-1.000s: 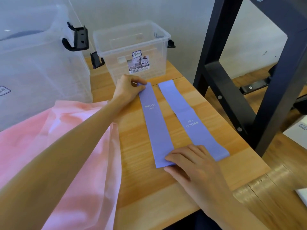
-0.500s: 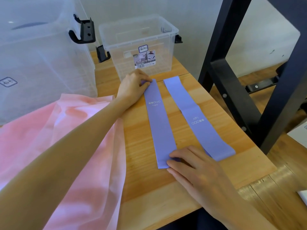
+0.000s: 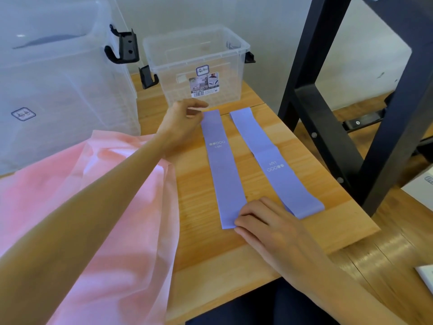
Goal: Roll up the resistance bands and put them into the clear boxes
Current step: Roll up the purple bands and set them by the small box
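Two purple resistance bands lie flat side by side on the wooden table. My left hand (image 3: 181, 120) is at the far end of the left band (image 3: 222, 174); its fingertips touch the far left corner and the thumb is lifted clear. My right hand (image 3: 264, 221) has its bent fingers and thumb pinching that band's near right corner. The right band (image 3: 274, 160) lies untouched, its near end partly hidden behind my right hand. A small clear box (image 3: 241, 73) stands open just beyond the bands. A large clear box (image 3: 58, 85) stands at the left.
A pink cloth (image 3: 98, 207) covers the table's left side under my left arm. A black metal frame (image 3: 328, 109) rises right of the table. The table's right edge (image 3: 365, 238) runs close to the right band. Both boxes have black latches.
My left thumb has lifted off the far end of the left band. My right fingers have curled in at its near corner. The view has shifted slightly.
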Available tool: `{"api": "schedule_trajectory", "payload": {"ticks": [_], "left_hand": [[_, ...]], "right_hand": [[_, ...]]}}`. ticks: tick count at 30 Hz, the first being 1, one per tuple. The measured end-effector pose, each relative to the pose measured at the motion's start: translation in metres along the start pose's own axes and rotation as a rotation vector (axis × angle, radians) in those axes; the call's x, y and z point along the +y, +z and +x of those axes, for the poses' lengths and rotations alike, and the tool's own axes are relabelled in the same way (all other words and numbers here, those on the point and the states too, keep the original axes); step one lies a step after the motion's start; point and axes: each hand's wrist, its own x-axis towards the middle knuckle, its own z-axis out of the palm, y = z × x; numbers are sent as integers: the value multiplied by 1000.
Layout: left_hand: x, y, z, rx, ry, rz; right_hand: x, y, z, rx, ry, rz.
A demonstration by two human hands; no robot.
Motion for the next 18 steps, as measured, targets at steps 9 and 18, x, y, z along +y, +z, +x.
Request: {"api": "schedule_trajectory", "payload": {"ticks": [9, 18], "left_hand": [[44, -16, -185, -161, 167, 41], [53, 15, -234, -22, 169, 161]], "right_hand": [[-4, 0, -1, 37, 59, 84], [-8, -2, -1, 62, 85, 118]]}}
